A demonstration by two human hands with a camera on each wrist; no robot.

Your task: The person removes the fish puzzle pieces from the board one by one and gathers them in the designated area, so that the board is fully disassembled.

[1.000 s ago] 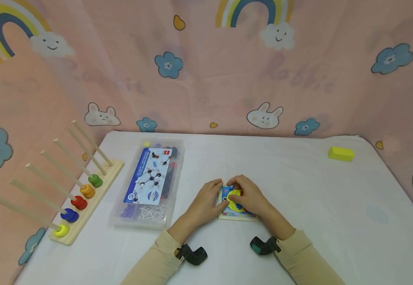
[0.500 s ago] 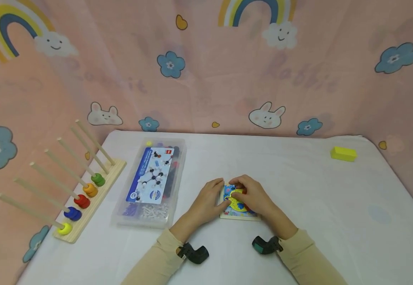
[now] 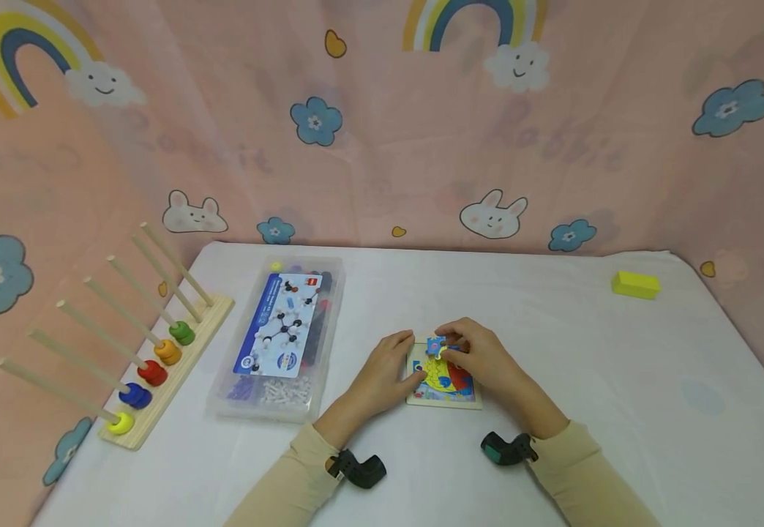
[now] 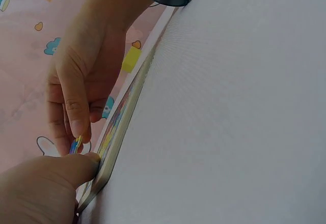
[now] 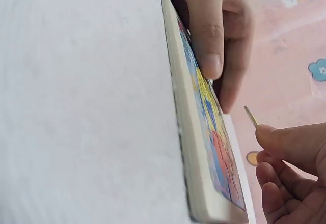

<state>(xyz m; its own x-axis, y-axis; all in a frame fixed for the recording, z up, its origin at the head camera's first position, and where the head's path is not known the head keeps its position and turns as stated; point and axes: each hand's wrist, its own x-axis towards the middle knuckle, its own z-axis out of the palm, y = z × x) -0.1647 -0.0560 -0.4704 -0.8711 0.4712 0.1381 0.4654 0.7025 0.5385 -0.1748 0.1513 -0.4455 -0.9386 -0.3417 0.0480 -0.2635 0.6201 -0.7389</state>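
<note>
A small wooden jigsaw puzzle board (image 3: 444, 402) with a yellow, red and blue picture lies on the white table. My left hand (image 3: 380, 377) holds its left side, thumb over the picture and fingers along the edge. Above the board's upper part, my right hand (image 3: 487, 360) pinches a blue puzzle piece (image 3: 435, 346) between thumb and fingertips. In the right wrist view that piece (image 5: 250, 116) appears edge-on, clear of the board (image 5: 186, 132). The left wrist view shows the piece (image 4: 76, 145) just beyond the left thumb (image 4: 84, 168).
A clear plastic case (image 3: 319, 399) with a molecule-model label stands left of the hands. Farther left is a wooden peg rack (image 3: 187, 355) with coloured rings and tall pegs. A yellow block (image 3: 635, 285) sits at the far right, before a pink printed curtain (image 3: 382, 161).
My right hand has lifted the blue piece off the board's upper part and shifted slightly right and away, uncovering more of the picture. The left hand stays on the board.
</note>
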